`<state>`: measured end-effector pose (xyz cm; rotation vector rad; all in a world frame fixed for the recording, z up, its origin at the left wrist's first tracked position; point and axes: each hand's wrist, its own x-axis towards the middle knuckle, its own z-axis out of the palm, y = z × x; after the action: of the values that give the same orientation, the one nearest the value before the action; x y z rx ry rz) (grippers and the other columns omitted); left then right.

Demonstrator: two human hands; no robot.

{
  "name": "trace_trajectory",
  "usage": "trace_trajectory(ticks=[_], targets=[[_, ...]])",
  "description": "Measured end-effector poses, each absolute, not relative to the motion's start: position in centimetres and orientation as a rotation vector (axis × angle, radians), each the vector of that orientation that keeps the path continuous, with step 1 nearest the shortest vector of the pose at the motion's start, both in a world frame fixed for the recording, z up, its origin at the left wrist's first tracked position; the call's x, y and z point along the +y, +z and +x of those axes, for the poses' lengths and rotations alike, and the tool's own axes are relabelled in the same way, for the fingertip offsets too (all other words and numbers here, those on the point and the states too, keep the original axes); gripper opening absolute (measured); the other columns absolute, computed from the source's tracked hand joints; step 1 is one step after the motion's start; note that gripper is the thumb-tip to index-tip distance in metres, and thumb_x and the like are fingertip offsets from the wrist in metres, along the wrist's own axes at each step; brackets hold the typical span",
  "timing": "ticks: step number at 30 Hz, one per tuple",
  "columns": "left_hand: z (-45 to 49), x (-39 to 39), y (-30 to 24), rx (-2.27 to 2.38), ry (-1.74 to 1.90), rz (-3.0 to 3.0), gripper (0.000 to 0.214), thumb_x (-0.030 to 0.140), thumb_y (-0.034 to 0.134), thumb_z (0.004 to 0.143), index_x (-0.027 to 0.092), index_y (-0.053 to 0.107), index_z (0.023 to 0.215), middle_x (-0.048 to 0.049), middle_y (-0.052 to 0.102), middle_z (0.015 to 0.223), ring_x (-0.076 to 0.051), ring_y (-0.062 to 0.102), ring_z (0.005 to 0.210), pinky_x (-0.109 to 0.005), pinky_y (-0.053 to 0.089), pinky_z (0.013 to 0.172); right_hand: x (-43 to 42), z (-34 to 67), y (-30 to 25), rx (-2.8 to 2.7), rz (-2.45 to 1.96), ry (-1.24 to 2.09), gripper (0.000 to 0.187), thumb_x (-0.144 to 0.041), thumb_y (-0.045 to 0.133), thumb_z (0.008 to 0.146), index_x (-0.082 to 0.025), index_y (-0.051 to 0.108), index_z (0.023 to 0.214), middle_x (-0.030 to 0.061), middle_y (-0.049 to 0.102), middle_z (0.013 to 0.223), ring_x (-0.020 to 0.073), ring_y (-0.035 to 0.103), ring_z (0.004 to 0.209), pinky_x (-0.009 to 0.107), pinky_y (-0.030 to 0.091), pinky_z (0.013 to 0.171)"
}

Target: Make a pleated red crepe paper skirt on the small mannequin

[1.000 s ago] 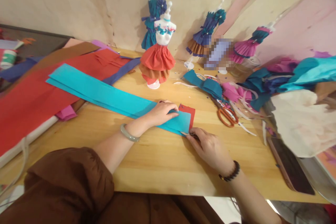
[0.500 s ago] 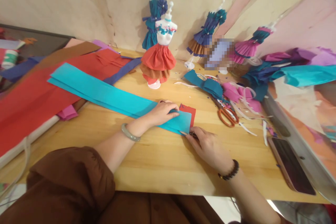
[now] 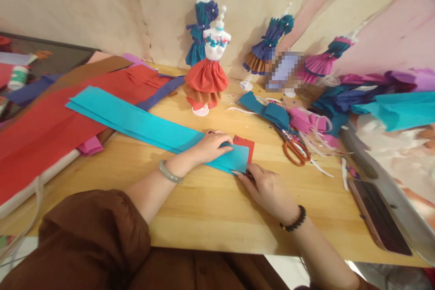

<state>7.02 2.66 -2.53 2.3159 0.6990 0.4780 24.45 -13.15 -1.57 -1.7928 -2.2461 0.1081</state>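
Observation:
A long, folded turquoise strip (image 3: 146, 127), which looks like cloth or crepe paper, lies slantwise across the wooden table. My left hand (image 3: 215, 146) rests on it near its right end, fingers bent and pressing the layers down. At the strip's lower right corner my right hand (image 3: 267, 188) is closed in a pinch round a thin, dark, pencil-like tool (image 3: 250, 173). Its light pointed tip touches the strip's lower edge; most of the tool is hidden by my fingers. A red piece (image 3: 249, 147) shows from under the strip's right end.
Beyond the strip stands a small dress form in a red skirt (image 3: 206, 74), with several others along the wall. Orange-handled scissors (image 3: 296, 152) lie among teal and pink scraps. A phone (image 3: 380, 217) sits beside a tray (image 3: 404, 208). Red material (image 3: 41, 145) covers the left side.
The view has shifted slightly. Both hands stay at the strip's right end, and the tool's tip sits marginally farther left along its lower edge.

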Motion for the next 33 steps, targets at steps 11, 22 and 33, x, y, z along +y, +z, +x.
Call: trace_trajectory(ticks=[11,22,33], targets=[[7.12,2.69,-2.71,0.701,0.493,2.305,0.008,0.027,0.063,0.091,0.020,0.067,0.093,-0.0029,0.071,0.097,-0.021,0.062,0.098,-0.034,0.044,0.094,-12.85,24.47,-1.75,-2.311,-1.772,-0.035,0.037,-0.043,0.034,0.104,-0.019,0.051,0.082,0.0035,0.063,0.065,0.0174,0.061,0.053,0.028,0.032,0.050],[7.18,2.65,-2.61,0.704,0.490,2.302,0.006,0.026,0.062,0.091,0.021,0.065,0.092,-0.0019,0.071,0.097,-0.020,0.062,0.099,-0.033,0.044,0.092,-12.51,24.33,-1.91,-2.315,-1.722,-0.063,0.040,-0.044,0.034,0.104,-0.019,0.050,0.079,0.0022,0.060,0.061,0.0164,0.058,0.049,0.027,0.031,0.049],[7.20,2.62,-2.55,0.715,0.475,2.316,0.008,0.027,0.062,0.091,0.021,0.066,0.095,-0.0036,0.071,0.101,-0.021,0.062,0.103,-0.036,0.044,0.095,-12.45,24.35,-1.94,-2.326,-1.724,-0.062,0.041,-0.044,0.033,0.104,-0.018,0.051,0.079,0.0033,0.062,0.063,0.0165,0.059,0.051,0.027,0.031,0.049]])
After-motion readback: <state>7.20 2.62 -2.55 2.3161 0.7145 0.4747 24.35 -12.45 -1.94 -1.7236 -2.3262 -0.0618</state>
